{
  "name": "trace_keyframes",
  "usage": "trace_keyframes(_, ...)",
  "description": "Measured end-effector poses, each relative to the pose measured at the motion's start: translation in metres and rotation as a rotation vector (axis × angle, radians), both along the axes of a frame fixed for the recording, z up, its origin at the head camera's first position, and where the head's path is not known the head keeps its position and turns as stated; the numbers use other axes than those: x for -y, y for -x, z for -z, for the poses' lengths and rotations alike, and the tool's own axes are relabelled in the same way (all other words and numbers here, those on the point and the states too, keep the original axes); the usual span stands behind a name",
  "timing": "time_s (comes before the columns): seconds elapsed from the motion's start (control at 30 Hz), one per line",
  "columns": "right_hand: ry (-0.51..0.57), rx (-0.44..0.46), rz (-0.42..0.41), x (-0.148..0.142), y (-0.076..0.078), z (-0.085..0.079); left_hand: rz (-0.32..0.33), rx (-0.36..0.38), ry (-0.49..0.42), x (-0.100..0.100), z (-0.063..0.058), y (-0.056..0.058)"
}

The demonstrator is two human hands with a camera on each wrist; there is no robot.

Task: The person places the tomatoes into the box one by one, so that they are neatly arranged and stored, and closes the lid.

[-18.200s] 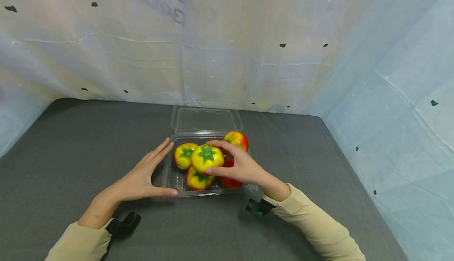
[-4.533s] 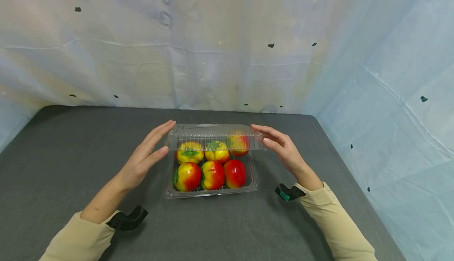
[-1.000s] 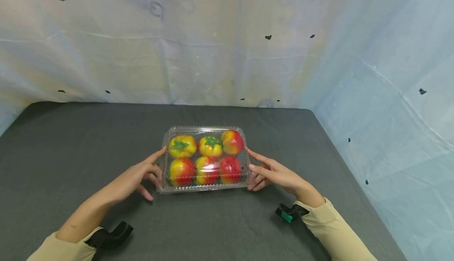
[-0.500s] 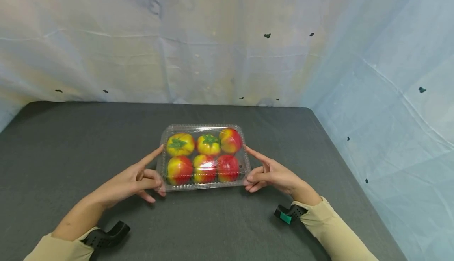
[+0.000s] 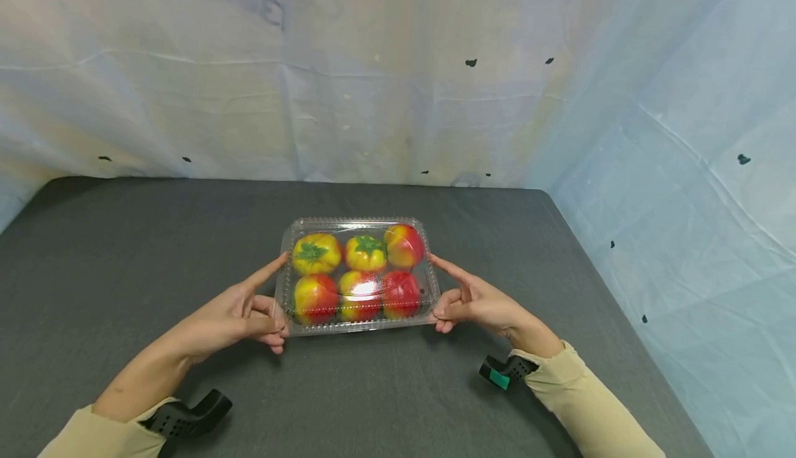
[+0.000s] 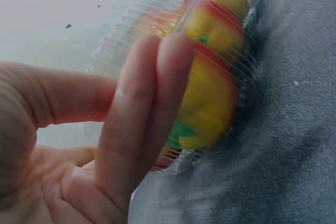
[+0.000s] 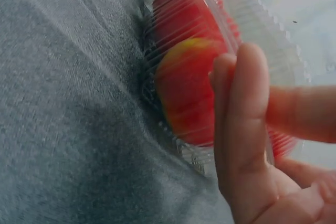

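Observation:
In the head view, a clear plastic clamshell container [image 5: 357, 327] stands with its lid down over several glossy red-and-yellow fruits. They lie in two rows; a fruit [image 5: 317, 254] at the back left and its neighbour show green leafy caps. My left hand [image 5: 233, 313] pinches the container's front left corner between thumb and curled fingers, its index finger stretched along the side. At the front right corner my right hand [image 5: 488, 302] pinches the rim the same way. Both wrist views show the thumb and fingers meeting at the rim, close beside the ribbed wall [image 7: 181, 85].
A dark grey cloth-covered table [image 5: 373, 403] lies under the container. Pale plastic sheeting [image 5: 373, 99] with dark spots hangs behind it, and a bluish sheet [image 5: 715, 202] rises along the right side. Each wrist wears a black band [image 5: 186, 416] below a beige sleeve.
Earlier the lid lay open behind and the right hand held a fruit over the others. The lid then came down over two rows. Lately both hands' fingers have tightened on the front corners.

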State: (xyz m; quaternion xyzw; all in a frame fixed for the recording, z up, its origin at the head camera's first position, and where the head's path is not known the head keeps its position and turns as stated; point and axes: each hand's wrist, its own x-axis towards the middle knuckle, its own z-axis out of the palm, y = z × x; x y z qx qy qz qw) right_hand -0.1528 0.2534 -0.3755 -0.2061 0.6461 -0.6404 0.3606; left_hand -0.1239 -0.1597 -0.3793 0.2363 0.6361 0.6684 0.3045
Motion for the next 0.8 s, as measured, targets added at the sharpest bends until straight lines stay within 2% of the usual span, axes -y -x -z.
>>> trace_keyframes(0.13,-0.036,-0.027,0.016,0.002,-0.001,-0.002,0.002,0.004,-0.010,0.000,-0.001,0.000)
trace_keyframes(0.3,-0.012,-0.041,0.032,0.000,0.000,0.003,-0.031,0.031,0.060,0.003,0.001,0.004)
trace_keyframes(0.43,-0.018,-0.099,0.022,-0.004,0.003,0.004,-0.047,0.026,0.075,0.004,0.003,0.004)
trace_keyframes(0.67,-0.122,-0.232,0.064,-0.013,0.006,-0.003,-0.096,-0.085,0.148,0.007,0.001,0.000)
trace_keyframes(0.73,-0.149,-0.260,0.096,-0.015,0.006,-0.006,-0.151,-0.121,0.195,0.007,-0.001,-0.002)
trace_keyframes(0.8,-0.176,-0.286,0.138,-0.016,0.005,-0.007,-0.235,-0.203,0.268,0.007,-0.002,-0.004)
